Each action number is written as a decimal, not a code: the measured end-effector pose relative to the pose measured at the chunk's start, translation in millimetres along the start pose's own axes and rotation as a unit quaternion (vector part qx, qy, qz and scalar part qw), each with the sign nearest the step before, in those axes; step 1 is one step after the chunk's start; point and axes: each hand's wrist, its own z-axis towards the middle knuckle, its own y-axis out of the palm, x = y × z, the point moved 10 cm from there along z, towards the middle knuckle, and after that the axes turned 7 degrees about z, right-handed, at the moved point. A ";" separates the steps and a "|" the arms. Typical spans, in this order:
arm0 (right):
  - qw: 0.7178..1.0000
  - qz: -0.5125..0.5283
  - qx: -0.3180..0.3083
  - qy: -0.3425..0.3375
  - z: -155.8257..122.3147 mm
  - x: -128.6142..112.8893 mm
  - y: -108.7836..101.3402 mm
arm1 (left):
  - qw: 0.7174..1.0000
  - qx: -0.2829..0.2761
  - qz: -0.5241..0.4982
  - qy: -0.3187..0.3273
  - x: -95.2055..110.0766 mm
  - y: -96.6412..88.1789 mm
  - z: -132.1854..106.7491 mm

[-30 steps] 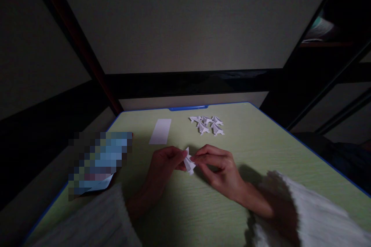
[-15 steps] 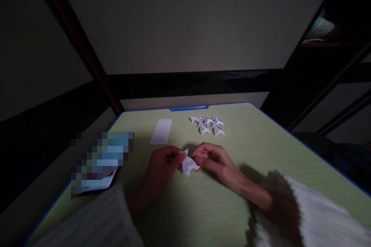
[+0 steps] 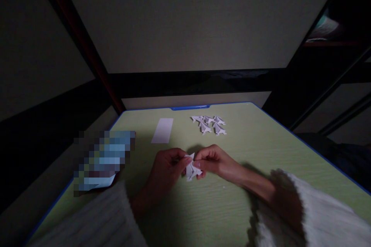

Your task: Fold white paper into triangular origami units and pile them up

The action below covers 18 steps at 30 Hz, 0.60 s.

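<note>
A small white folded paper piece (image 3: 191,168) is pinched between both my hands just above the pale green table (image 3: 220,208). My left hand (image 3: 166,168) grips its left side with curled fingers. My right hand (image 3: 213,161) holds its right side, fingertips pressed together on the paper. Both wrists come out of white fuzzy sleeves. Behind my hands lie several finished white folded pieces (image 3: 209,124) in a small cluster and a flat white paper strip (image 3: 162,130).
A blurred blue packet (image 3: 102,160) lies at the table's left edge. The table has a blue rim (image 3: 189,107) and stands against a pale wall with dark wooden beams. Dark shelving rises at the right.
The folded piece has been turned and pulled slightly nearer me. My right hand has curled tighter and shifted a little left onto the paper. The left hand barely moved.
</note>
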 end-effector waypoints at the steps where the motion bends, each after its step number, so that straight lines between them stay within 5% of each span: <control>1: 1.000 -0.008 0.006 -0.004 -0.5 -0.4 0.1 | 1.000 0.004 -0.001 -0.003 -1.0 -0.4 0.2; 6: 0.997 -0.023 0.062 -0.028 -2.7 -0.8 -6.8 | 0.999 0.006 -0.042 -0.014 -6.7 0.0 3.3; 13: 0.993 0.026 0.104 -0.045 -0.6 1.2 -21.5 | 0.992 -0.063 -0.085 -0.074 -14.7 13.6 3.5; 18: 0.991 0.041 0.112 -0.055 -0.7 1.9 -25.2 | 0.994 -0.050 -0.074 -0.064 -10.9 13.1 1.8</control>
